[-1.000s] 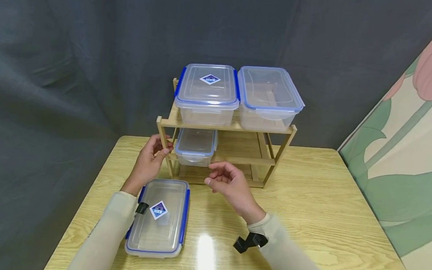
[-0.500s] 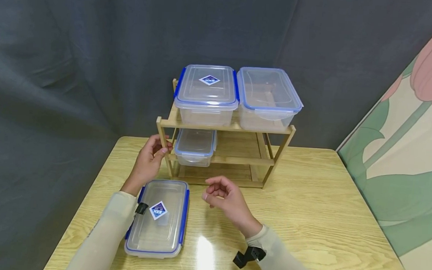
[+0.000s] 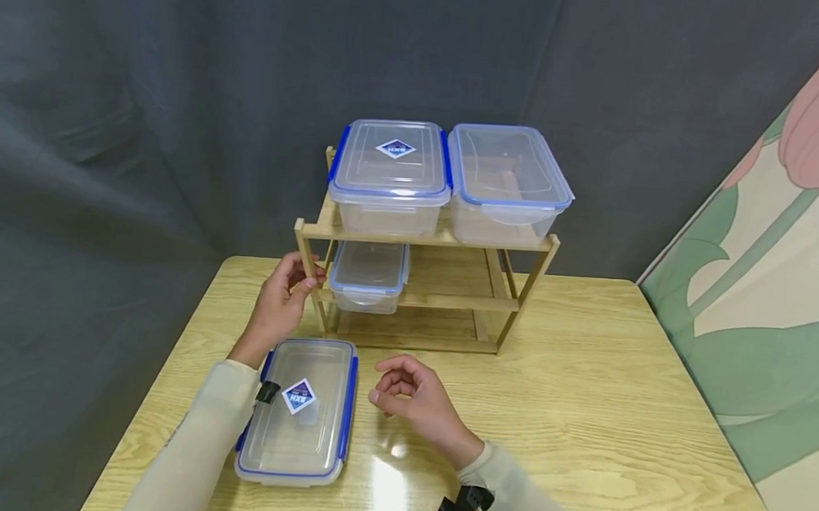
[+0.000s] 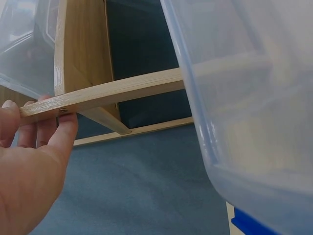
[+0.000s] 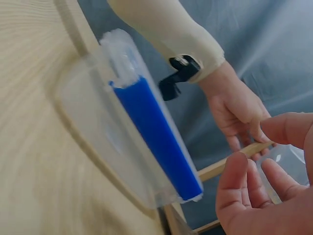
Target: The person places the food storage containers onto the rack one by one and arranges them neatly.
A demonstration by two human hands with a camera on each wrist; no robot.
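Observation:
In the head view my left hand [image 3: 276, 306] holds the front left post of a wooden three-tier rack [image 3: 449, 301]. The left wrist view shows the thumb and fingers of that left hand [image 4: 36, 176] on either side of the wooden post [image 4: 127, 90]. My right hand [image 3: 421, 409], fingers loosely bent and holding nothing, hovers over the table, right of a flat lidded plastic food container [image 3: 288, 450]. That container's blue clip [image 5: 156, 137] shows near the right hand [image 5: 274, 200] in the right wrist view. A smaller container [image 3: 370, 267] sits on the rack's middle shelf at left.
Side by side on the rack's top shelf stand a container with blue clips [image 3: 393, 173] and a clear container [image 3: 511, 168]. Behind the wood-grain table [image 3: 595, 420] hangs a dark curtain [image 3: 181, 105]. A flower-patterned panel [image 3: 758, 359] slants along the right.
My right hand has drawn back from beside the middle shelf's container, down and slightly left toward the flat container. The left hand has stayed on the post.

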